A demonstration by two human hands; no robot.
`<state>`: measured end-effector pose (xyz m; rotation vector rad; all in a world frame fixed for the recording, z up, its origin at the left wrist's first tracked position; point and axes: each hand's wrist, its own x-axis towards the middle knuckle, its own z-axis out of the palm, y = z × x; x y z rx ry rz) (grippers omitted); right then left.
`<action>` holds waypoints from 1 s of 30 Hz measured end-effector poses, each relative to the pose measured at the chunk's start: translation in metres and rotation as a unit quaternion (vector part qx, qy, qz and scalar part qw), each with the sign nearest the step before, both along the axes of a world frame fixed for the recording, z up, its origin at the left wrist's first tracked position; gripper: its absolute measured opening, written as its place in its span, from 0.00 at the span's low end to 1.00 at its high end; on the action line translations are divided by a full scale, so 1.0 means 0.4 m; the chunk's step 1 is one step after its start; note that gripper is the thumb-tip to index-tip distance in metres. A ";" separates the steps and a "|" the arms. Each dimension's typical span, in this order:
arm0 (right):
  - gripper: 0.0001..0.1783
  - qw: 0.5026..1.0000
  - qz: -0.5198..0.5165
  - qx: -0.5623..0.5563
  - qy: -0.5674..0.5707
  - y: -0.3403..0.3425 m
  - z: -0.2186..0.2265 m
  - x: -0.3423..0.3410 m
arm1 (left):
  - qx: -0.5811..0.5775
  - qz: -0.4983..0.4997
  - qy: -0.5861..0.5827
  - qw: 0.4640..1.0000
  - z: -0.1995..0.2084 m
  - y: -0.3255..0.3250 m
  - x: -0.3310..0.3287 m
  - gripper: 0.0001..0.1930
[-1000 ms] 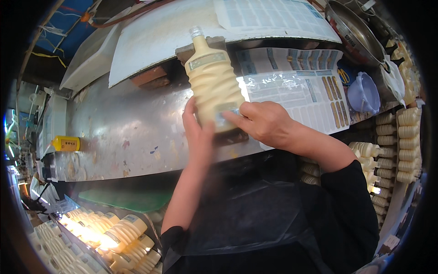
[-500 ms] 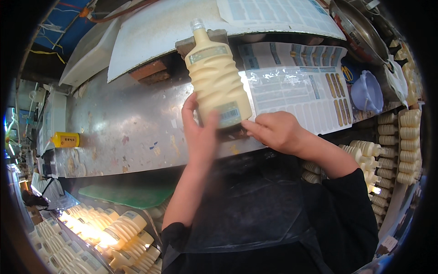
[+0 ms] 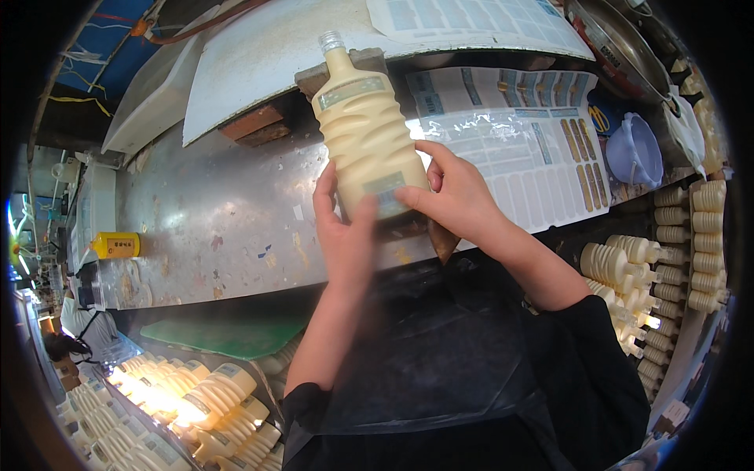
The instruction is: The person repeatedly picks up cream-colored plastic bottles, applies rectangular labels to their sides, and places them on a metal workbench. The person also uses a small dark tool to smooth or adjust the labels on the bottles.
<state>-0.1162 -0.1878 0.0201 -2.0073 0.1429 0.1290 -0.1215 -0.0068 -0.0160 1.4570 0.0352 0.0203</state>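
Note:
A cream bottle with wavy ridges leans back, its clear-threaded neck resting toward a grey block. A pale blue-grey label is on its shoulder and another near its base. My left hand is closed round the lower left side, its thumb on the front and slightly blurred. The lower right side is gripped by my right hand, thumb over the base label. A brown pointed piece sticks out below my right palm; I cannot tell whether I hold it. Beside the bottle lies a label sheet with gold strips.
A white board on bricks spans the back of the metal table. A yellow bottle stands left, a lilac bucket right. Similar cream bottles are stacked lower left and at right. A metal pan sits far right.
My right hand has moved up from the bottle's lower right corner and now grips its side. The brown pointed piece has come into sight. My left hand keeps its hold.

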 end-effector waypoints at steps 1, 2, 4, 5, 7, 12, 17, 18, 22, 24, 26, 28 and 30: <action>0.42 1.000 -0.004 -0.006 -0.003 0.003 0.000 0.000 | 0.000 0.001 -0.001 1.000 -0.002 0.002 0.001 0.36; 0.42 1.000 -0.007 -0.012 -0.006 0.005 -0.001 0.000 | 0.000 0.003 -0.003 1.000 -0.004 0.003 0.001 0.36; 0.42 1.000 -0.012 -0.017 -0.006 0.008 0.000 0.001 | -0.016 0.002 -0.001 1.000 -0.003 0.002 0.001 0.36; 0.42 1.000 -0.012 -0.016 -0.004 0.008 0.001 0.002 | -0.024 0.002 0.000 1.000 -0.002 0.002 0.001 0.36; 0.42 1.000 -0.012 -0.012 -0.001 0.007 0.000 0.002 | -0.034 0.003 0.005 0.999 0.003 0.000 -0.001 0.35; 0.43 1.000 -0.020 -0.004 -0.013 0.008 -0.013 0.000 | -0.026 0.002 0.004 1.000 0.004 0.002 0.000 0.35; 0.37 0.999 0.001 0.052 0.016 -0.008 -0.021 0.002 | -0.027 0.003 0.002 1.000 -0.013 0.006 0.004 0.32; 0.36 0.995 0.003 0.091 0.029 -0.016 -0.030 0.003 | -0.037 -0.001 0.000 0.999 -0.023 0.010 0.003 0.32; 0.36 0.989 0.011 0.142 0.024 -0.032 -0.045 -0.001 | -0.037 -0.017 -0.013 0.999 -0.048 0.031 0.004 0.30; 0.37 0.993 0.025 0.110 0.045 -0.024 -0.019 -0.006 | -0.035 -0.022 -0.014 0.999 -0.049 0.033 0.003 0.31; 0.38 0.997 0.026 0.070 0.036 -0.013 -0.009 -0.007 | -0.049 -0.024 -0.009 0.998 -0.042 0.029 0.002 0.32; 0.38 0.998 0.023 0.046 0.032 -0.006 -0.003 -0.007 | -0.047 -0.023 -0.004 0.999 -0.030 0.025 0.000 0.33; 0.40 0.999 0.015 0.037 0.031 -0.002 -0.001 -0.007 | -0.040 -0.019 -0.002 0.999 -0.028 0.024 -0.002 0.34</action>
